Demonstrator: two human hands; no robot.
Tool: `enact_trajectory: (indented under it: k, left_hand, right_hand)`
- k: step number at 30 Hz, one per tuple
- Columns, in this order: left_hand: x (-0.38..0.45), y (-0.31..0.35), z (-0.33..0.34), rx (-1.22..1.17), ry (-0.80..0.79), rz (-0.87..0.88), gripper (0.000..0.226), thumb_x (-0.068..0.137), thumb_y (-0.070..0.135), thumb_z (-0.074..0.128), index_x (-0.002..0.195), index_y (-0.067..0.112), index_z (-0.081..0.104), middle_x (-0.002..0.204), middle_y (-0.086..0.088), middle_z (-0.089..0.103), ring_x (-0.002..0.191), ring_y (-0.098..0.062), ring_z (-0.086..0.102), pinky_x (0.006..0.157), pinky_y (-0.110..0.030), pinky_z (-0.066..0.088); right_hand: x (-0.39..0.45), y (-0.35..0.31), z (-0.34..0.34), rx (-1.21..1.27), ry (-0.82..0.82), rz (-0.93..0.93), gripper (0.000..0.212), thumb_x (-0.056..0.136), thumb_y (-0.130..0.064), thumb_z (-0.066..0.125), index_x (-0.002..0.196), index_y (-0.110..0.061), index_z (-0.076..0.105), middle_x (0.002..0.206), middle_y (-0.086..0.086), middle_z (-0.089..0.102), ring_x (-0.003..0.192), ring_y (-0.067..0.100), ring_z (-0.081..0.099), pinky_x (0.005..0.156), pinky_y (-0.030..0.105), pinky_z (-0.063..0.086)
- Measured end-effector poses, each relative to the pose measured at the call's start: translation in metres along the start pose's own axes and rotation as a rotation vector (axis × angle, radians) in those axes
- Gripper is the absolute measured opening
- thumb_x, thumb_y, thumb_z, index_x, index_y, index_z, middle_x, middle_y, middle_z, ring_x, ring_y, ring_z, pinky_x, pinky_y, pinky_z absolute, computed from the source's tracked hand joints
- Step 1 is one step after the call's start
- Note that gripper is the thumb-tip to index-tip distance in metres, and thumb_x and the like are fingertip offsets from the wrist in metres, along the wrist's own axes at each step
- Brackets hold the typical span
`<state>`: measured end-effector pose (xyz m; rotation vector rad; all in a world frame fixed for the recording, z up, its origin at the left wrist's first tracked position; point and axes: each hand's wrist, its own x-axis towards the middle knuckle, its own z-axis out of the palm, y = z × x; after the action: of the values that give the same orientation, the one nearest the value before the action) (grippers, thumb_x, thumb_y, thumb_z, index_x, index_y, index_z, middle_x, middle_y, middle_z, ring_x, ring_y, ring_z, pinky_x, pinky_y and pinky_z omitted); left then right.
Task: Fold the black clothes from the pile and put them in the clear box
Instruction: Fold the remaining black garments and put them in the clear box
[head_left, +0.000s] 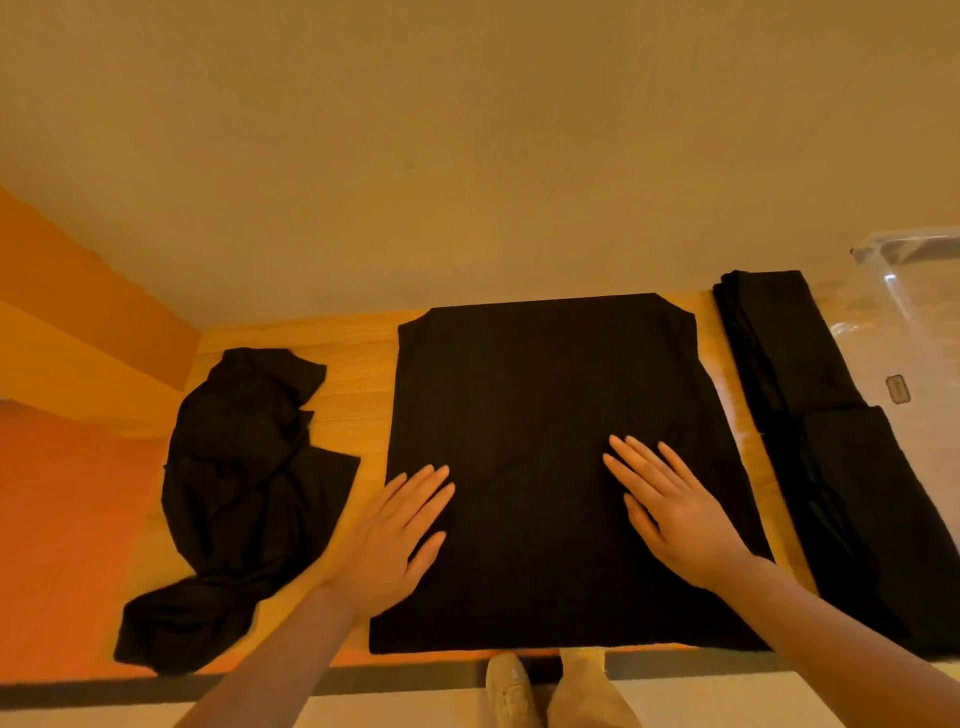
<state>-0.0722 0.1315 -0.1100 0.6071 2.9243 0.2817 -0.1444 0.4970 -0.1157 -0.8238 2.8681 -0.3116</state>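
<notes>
The black garment (545, 415) lies flat on the wooden table (358, 374) under both palms; left hand (395, 530) and right hand (670, 514) press it with straight fingers, gripping nothing. It looks soft, light and limp: pinch the corners. Crumpled pile (234, 493) lies outside the left hand, folded stack (810, 415) and clear box (914, 312) beyond the right.

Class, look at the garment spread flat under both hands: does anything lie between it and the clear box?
Yes. A stack of folded black clothes lies on the table between the spread garment and the clear box, along the garment's right side.
</notes>
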Motion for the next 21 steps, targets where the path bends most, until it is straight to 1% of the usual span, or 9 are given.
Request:
enact_trajectory:
  k: [5,7,9,11,13,15,17,19,21]
  left_hand:
    - [-0.058,0.016,0.005,0.034,-0.067,0.037,0.052,0.101,0.042,0.034,0.148,0.022,0.033,0.158,0.005,0.023,0.147,-0.011,0.015,0.116,-0.033,0.017]
    - [-0.077,0.025,0.006,0.033,-0.095,0.106,0.054,0.100,0.045,0.036,0.149,0.023,0.032,0.159,0.005,0.020,0.146,-0.012,0.017,0.116,-0.033,0.016]
    - [-0.093,0.033,0.008,0.026,-0.129,0.156,0.059,0.099,0.051,0.038,0.150,0.023,0.030,0.160,0.005,0.017,0.147,-0.014,0.015,0.116,-0.034,0.015]
    - [-0.102,0.041,0.008,0.020,-0.163,0.105,0.065,0.097,0.058,0.038,0.152,0.025,0.025,0.160,0.005,0.014,0.148,-0.015,0.011,0.117,-0.034,0.011]
    - [-0.100,0.045,0.007,0.003,-0.171,0.024,0.068,0.097,0.062,0.034,0.153,0.028,0.017,0.161,0.007,0.008,0.148,-0.013,0.004,0.118,-0.033,0.005]
    - [-0.088,0.045,0.003,-0.034,-0.160,-0.017,0.071,0.095,0.067,0.028,0.153,0.031,0.008,0.161,0.011,-0.002,0.147,-0.010,-0.007,0.118,-0.031,-0.003]
    - [-0.074,0.040,0.001,-0.017,-0.160,-0.026,0.079,0.091,0.074,0.027,0.152,0.034,-0.002,0.158,0.014,-0.015,0.145,-0.007,-0.018,0.117,-0.030,-0.010]
    - [-0.061,0.034,-0.004,0.007,-0.201,-0.036,0.093,0.084,0.078,0.037,0.151,0.034,-0.010,0.155,0.014,-0.024,0.144,-0.008,-0.022,0.116,-0.029,-0.014]
    - [-0.050,0.033,-0.011,0.064,-0.274,-0.047,0.106,0.077,0.078,0.047,0.150,0.032,-0.015,0.153,0.013,-0.030,0.142,-0.010,-0.027,0.115,-0.029,-0.017]
  right_hand:
    - [-0.079,-0.013,0.007,-0.065,-0.042,0.023,0.050,0.102,-0.039,0.019,0.148,-0.023,0.031,0.158,-0.003,0.023,0.147,0.013,0.014,0.116,0.040,0.015]
    - [-0.101,-0.018,0.007,-0.086,-0.047,0.033,0.052,0.103,-0.042,0.018,0.148,-0.022,0.032,0.158,-0.002,0.025,0.147,0.014,0.015,0.116,0.041,0.015]
    - [-0.120,-0.024,0.007,-0.088,-0.074,0.060,0.055,0.102,-0.048,0.020,0.150,-0.023,0.028,0.159,-0.003,0.022,0.147,0.015,0.014,0.116,0.041,0.014]
    - [-0.132,-0.028,0.007,-0.084,-0.120,0.094,0.060,0.100,-0.056,0.021,0.152,-0.026,0.021,0.160,-0.005,0.018,0.148,0.015,0.010,0.115,0.042,0.013]
    - [-0.133,-0.030,0.006,-0.063,-0.151,0.129,0.064,0.099,-0.061,0.019,0.152,-0.026,0.019,0.160,-0.006,0.017,0.148,0.014,0.006,0.115,0.042,0.012]
    - [-0.122,-0.030,0.004,-0.045,-0.170,0.163,0.066,0.097,-0.064,0.011,0.153,-0.029,0.014,0.160,-0.008,0.009,0.148,0.010,-0.003,0.117,0.040,0.005]
    - [-0.105,-0.027,-0.001,-0.058,-0.177,0.181,0.070,0.091,-0.067,-0.001,0.152,-0.033,-0.001,0.159,-0.013,-0.009,0.145,0.006,-0.018,0.119,0.037,-0.005]
    - [-0.089,-0.023,-0.006,-0.077,-0.221,0.190,0.077,0.083,-0.072,-0.008,0.149,-0.034,-0.014,0.155,-0.016,-0.023,0.141,0.004,-0.028,0.117,0.035,-0.014]
    - [-0.079,-0.021,-0.010,-0.102,-0.232,0.173,0.081,0.080,-0.077,-0.009,0.148,-0.034,-0.016,0.153,-0.015,-0.027,0.140,0.007,-0.029,0.116,0.035,-0.018]
